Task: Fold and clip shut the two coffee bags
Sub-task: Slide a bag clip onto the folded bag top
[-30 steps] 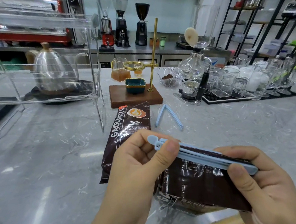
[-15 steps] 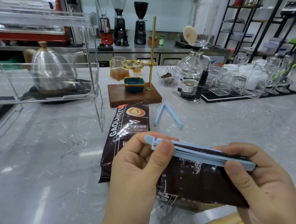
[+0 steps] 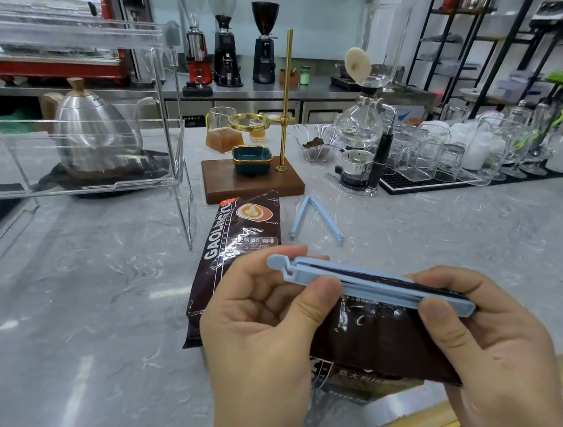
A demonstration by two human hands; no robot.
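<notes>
Both hands' grip pinches the blue clip [image 3: 369,285] on one coffee bag [image 3: 388,344]; the flat bag [image 3: 236,243] reads "GAOLING".

The clipped bag [image 3: 384,340] sits between the left hand [image 3: 258,335] and the right hand [image 3: 485,364], its clip [image 3: 369,283] across the top. Just beyond the left hand the second bag [image 3: 236,243] lies flat on the counter [image 3: 74,314]. An open clip [image 3: 317,222] lies beside it, with a wooden stand [image 3: 252,183] farther behind.
</notes>
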